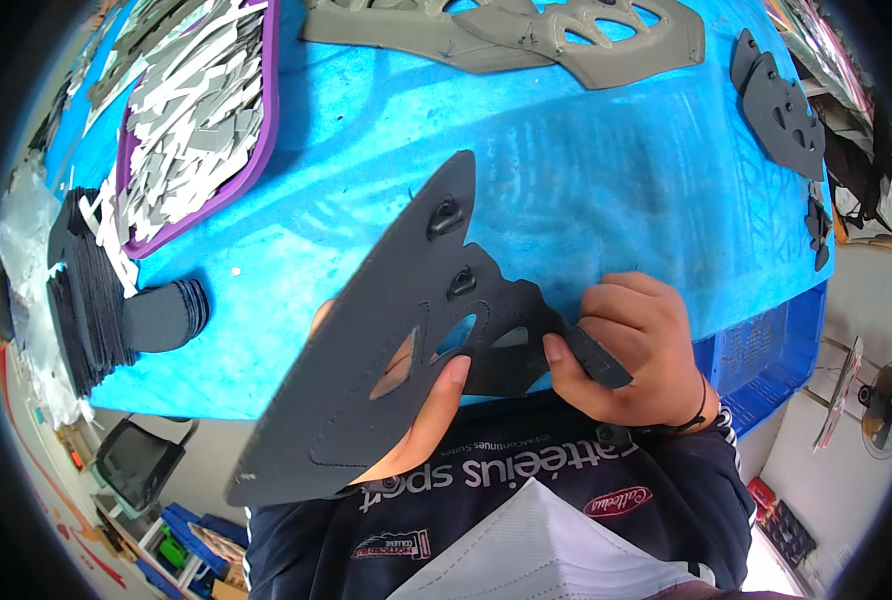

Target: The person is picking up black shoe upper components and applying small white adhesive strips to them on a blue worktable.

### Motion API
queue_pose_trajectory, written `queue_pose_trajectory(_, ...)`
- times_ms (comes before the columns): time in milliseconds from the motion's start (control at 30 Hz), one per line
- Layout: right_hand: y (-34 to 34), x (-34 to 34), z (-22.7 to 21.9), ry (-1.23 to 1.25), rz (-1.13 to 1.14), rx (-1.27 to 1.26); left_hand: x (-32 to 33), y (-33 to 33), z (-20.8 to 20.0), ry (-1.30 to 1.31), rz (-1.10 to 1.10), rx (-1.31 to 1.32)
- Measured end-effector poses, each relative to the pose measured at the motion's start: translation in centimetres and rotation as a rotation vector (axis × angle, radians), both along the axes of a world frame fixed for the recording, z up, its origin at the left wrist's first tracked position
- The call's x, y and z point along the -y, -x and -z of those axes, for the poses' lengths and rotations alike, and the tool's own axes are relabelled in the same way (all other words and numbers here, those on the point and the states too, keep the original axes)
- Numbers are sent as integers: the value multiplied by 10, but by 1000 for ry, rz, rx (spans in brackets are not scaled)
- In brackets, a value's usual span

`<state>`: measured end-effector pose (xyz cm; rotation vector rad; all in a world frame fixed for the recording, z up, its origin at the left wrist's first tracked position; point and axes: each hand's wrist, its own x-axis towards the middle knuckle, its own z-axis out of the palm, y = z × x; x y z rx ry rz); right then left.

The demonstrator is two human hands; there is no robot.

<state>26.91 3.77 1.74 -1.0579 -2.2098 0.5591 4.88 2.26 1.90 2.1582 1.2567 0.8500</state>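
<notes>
A flat black stitched panel (356,330) with cut-out openings is held up above the near edge of the table, tilted with its long pointed end up. Two small black loops (446,215) are fixed along its upper part, with loose thread ends by them. My left hand (426,425) grips the panel from below, thumb on the front face near the openings and the other fingers mostly hidden behind. On the other side, my right hand (638,345) is closed on the panel's narrow strap-like end (598,358), pinching it between thumb and curled fingers.
A purple-rimmed tray (270,100) full of white and grey strips lies at the left of the blue table (566,190). Stacked black pieces (166,315) lie nearer. Grey stitched panels (606,40) lie at the back, a black one (781,115) far right. A blue crate (766,345) stands below.
</notes>
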Motion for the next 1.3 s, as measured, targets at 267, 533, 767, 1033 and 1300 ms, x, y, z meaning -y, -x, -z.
queue_pose_trajectory(267, 0, 1, 2, -31, 42, 35, -8, -3, 3, -62, 78, -17)
queue_pose_trajectory(533, 1, 1, 1, -27, 31, 81, -5, -4, 2, -74, 63, -62)
queue_pose_trajectory(767, 4, 3, 5, -42, 32, 75, -5, -5, 2, -71, 44, -145)
queue_pose_trajectory(1033, -4, 10, 7, -56, 86, -42, 0, 11, -4, 143, -36, -76)
queue_pose_trajectory(1300, 14, 17, -6, 144, -52, -358, -5, 16, 2, -282, 161, 39)
